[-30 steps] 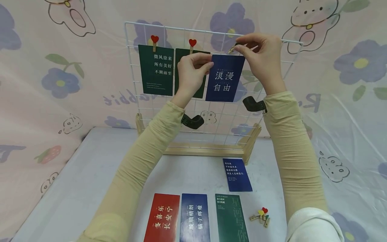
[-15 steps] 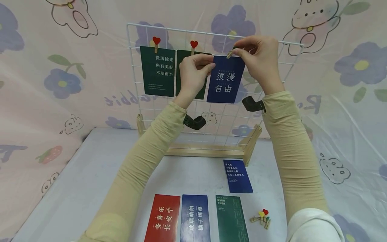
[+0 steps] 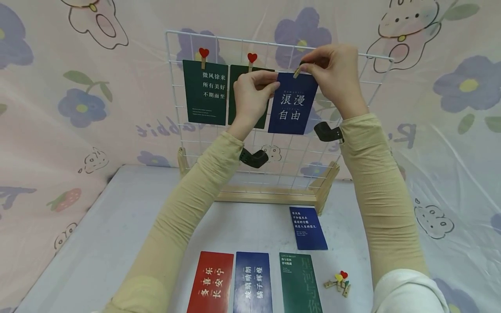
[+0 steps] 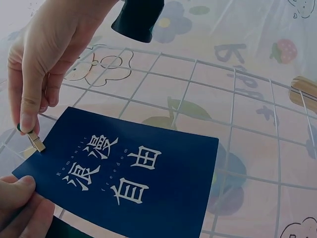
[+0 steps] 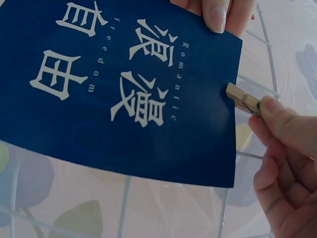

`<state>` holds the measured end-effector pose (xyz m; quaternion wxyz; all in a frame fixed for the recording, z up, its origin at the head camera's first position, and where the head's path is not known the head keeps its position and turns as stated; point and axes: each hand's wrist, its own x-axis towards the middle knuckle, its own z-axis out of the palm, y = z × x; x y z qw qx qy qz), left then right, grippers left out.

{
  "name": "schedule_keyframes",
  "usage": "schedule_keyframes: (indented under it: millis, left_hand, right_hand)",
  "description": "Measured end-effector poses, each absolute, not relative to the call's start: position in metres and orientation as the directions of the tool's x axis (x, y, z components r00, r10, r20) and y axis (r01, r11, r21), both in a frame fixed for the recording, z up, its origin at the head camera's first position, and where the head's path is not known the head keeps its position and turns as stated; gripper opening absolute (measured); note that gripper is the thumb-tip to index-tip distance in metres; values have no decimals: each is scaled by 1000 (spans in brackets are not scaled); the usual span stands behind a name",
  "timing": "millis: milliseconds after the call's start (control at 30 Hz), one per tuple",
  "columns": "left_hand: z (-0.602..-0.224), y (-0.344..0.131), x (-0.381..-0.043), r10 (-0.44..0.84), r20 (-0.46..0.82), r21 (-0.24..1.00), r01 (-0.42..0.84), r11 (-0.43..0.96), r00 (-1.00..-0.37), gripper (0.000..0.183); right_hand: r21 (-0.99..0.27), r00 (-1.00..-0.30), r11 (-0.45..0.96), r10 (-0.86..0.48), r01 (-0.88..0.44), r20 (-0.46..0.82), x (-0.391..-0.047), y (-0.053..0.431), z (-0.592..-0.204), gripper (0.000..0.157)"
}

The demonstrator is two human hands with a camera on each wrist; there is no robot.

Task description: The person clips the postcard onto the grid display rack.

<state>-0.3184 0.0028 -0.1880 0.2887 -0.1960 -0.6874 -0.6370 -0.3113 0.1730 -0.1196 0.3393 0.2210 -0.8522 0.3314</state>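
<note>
A blue card with white characters stands against the white wire grid. My left hand pinches its upper left corner between thumb and fingers. With thumb and fingertips, my right hand grips a small wooden clothespin, whose tip sits over the card's top edge. Whether the clothespin also catches a grid wire cannot be seen. To the left hang a green card and a second green card, each under a clothespin with a red heart. My left hand partly covers the second one.
On the white table lie a small blue card, a red card, a longer blue card and a green card. Several clothespins are heaped at the right. A wooden base holds the grid.
My right hand has brought the clothespin down and slightly left, from above the blue card onto its top edge. My left hand keeps its pinch on the corner.
</note>
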Motion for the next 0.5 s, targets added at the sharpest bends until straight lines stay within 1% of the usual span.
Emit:
schedule_keyframes:
  millis: [167,367,500]
  left_hand:
    - [-188,3,-318,-96,642,766,632,116,-761,19]
    - [-189,3,-319,-93,646,763,638,107,-758,19]
    - [-188,2,-319,-89,645,764,637,103,-759,19]
  right_hand:
    - [-423,-681,679,-155,-599,716,-313,172,-120,14]
    - [-402,-684,703,-164,-586,711,-314,170,-121,13]
    - [-393,-687,722,-155,-569,710,-314,169,-122,16]
